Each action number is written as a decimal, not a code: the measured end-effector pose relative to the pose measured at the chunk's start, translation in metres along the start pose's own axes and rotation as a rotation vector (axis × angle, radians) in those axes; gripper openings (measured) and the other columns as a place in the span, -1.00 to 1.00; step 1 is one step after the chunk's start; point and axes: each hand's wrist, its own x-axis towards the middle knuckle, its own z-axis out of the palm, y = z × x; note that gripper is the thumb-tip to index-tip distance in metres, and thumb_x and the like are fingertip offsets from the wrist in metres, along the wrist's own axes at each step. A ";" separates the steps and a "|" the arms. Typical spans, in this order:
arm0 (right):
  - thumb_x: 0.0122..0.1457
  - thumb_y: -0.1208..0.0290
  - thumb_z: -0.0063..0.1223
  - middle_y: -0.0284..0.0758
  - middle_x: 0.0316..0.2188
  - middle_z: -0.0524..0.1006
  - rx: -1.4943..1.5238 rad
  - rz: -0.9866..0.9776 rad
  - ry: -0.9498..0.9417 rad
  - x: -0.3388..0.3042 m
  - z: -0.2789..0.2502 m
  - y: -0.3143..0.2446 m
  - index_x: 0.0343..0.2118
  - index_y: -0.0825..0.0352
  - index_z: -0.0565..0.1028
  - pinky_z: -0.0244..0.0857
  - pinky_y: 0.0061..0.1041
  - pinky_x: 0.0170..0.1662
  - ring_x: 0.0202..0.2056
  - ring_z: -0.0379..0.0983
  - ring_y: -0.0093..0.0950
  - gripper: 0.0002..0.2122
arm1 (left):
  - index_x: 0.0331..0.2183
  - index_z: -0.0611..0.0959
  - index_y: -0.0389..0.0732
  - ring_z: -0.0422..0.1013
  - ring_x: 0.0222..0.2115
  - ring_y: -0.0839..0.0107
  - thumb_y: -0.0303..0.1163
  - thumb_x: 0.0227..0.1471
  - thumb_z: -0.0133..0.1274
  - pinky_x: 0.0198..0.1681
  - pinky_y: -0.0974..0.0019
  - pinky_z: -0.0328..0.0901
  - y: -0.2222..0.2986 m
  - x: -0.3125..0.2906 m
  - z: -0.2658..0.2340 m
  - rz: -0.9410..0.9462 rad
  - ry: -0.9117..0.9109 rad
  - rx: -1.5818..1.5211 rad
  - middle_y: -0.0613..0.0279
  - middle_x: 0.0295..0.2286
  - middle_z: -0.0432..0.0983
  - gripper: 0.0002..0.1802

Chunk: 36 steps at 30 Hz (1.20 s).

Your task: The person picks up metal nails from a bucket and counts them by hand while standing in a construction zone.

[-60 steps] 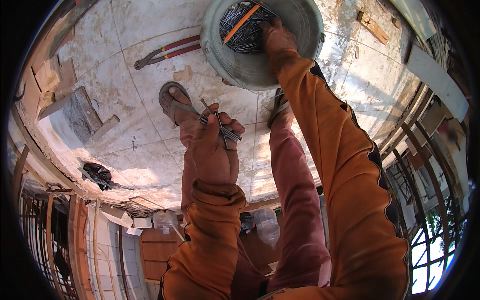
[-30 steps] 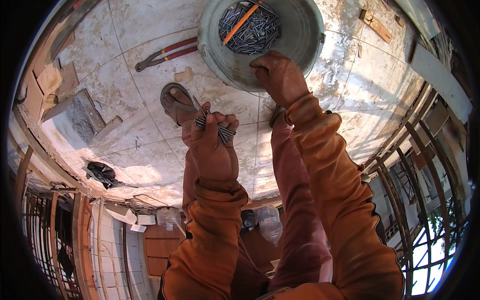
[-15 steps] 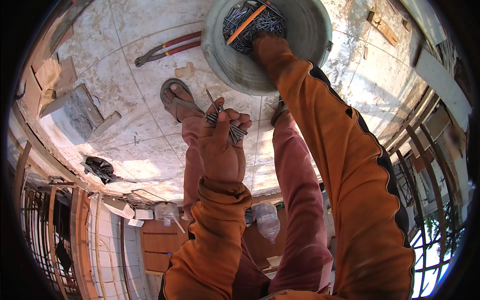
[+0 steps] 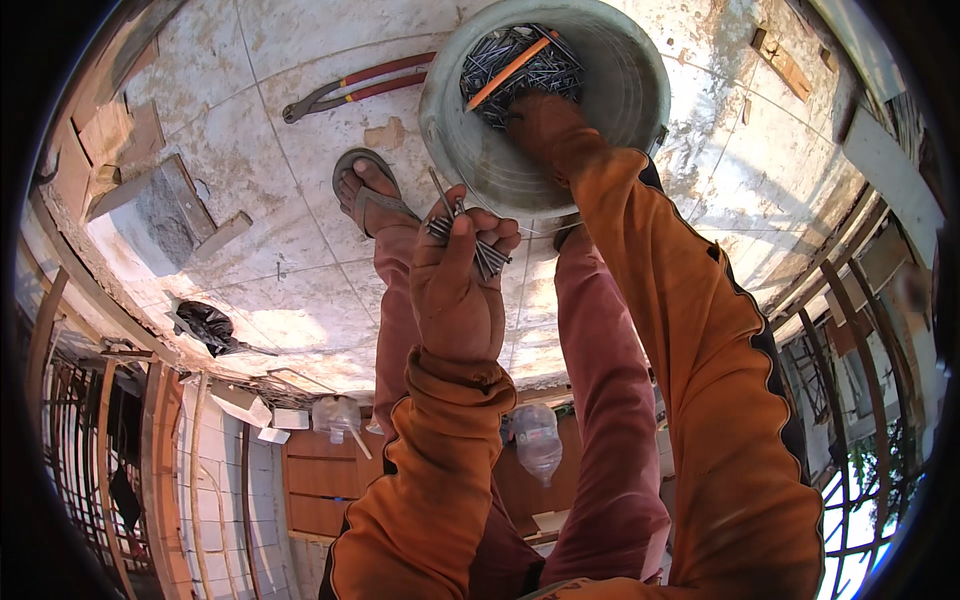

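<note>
**Speaker 1:** What is the state of your left hand point(image 4: 458, 300)?

**Speaker 2:** Your left hand is raised in front of your left leg, palm up. Its fingers are curled and clamped, together with the thumb, on a handful of nails point(image 4: 490, 260). The nails lie at mixed angles; one stands up near the thumb and several point out past the fingers.

**Speaker 1:** What is the position of your right hand point(image 4: 548, 125)?

**Speaker 2:** Your right hand is inside the grey bucket point(image 4: 628, 95), at the near edge of the nail pile point(image 4: 548, 78). The fingertips are hidden; you cannot tell from this view whether they are apart, together or closed on a nail.

**Speaker 1:** What else lies in the bucket?

**Speaker 2:** An orange stick point(image 4: 510, 72) rests slantwise across the pile, just beside your right hand.

**Speaker 1:** Identify the items around the bucket.

**Speaker 2:** A red-handled cutter point(image 4: 385, 70) lies on the stained, tiled floor point(image 4: 320, 40) to the left, handles toward the bucket. Your sandalled left foot point(image 4: 368, 190) is between the bucket and a black plastic bag point(image 4: 205, 328). A piece of wood point(image 4: 782, 65) lies to the bucket's right, apart from it.
</note>
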 end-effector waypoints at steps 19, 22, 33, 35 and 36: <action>0.19 0.46 -0.09 -0.04 -0.24 0.48 0.747 -0.128 0.281 -0.174 -0.069 -0.092 -0.04 0.41 0.39 0.35 -0.27 -0.20 -0.25 0.47 -0.10 -0.71 | -0.02 0.40 -0.30 0.42 -0.16 0.36 -0.41 0.21 -0.10 -0.05 0.29 0.33 -0.006 -0.003 0.002 -0.019 -0.003 -0.050 0.14 -0.20 0.48 -0.68; 0.14 0.50 -0.06 -0.03 -0.11 0.44 0.643 -0.029 0.278 -0.190 -0.066 -0.117 0.07 0.44 0.31 0.37 -0.28 -0.11 -0.14 0.44 -0.10 -0.60 | 0.00 0.40 -0.34 0.38 -0.15 0.38 -0.36 0.23 -0.12 -0.03 0.33 0.29 -0.006 -0.003 0.007 -0.011 -0.029 0.003 0.16 -0.19 0.44 -0.65; 0.09 0.63 0.00 -0.13 -0.13 0.45 0.822 0.048 0.368 -0.218 -0.068 -0.119 -0.08 0.37 0.44 0.42 -0.33 -0.14 -0.13 0.47 -0.16 -0.70 | 0.00 0.41 -0.24 0.40 -0.31 0.39 -0.36 0.22 -0.11 -0.18 0.28 0.34 -0.004 0.000 0.002 -0.102 -0.085 -0.212 0.26 -0.34 0.42 -0.67; 0.07 0.64 0.03 -0.15 -0.17 0.47 0.915 0.071 0.378 -0.220 -0.060 -0.113 -0.13 0.37 0.45 0.42 -0.34 -0.18 -0.17 0.48 -0.18 -0.74 | 0.00 0.39 -0.21 0.38 -0.30 0.41 -0.33 0.23 -0.12 -0.16 0.24 0.33 -0.005 0.002 -0.002 -0.107 -0.108 -0.189 0.29 -0.32 0.40 -0.67; 0.06 0.65 0.05 -0.16 -0.19 0.48 0.960 0.082 0.383 -0.220 -0.057 -0.112 -0.16 0.38 0.46 0.42 -0.34 -0.20 -0.19 0.49 -0.19 -0.76 | 0.01 0.38 -0.19 0.37 -0.30 0.42 -0.31 0.23 -0.13 -0.15 0.22 0.33 -0.005 0.002 -0.004 -0.109 -0.120 -0.179 0.30 -0.32 0.39 -0.67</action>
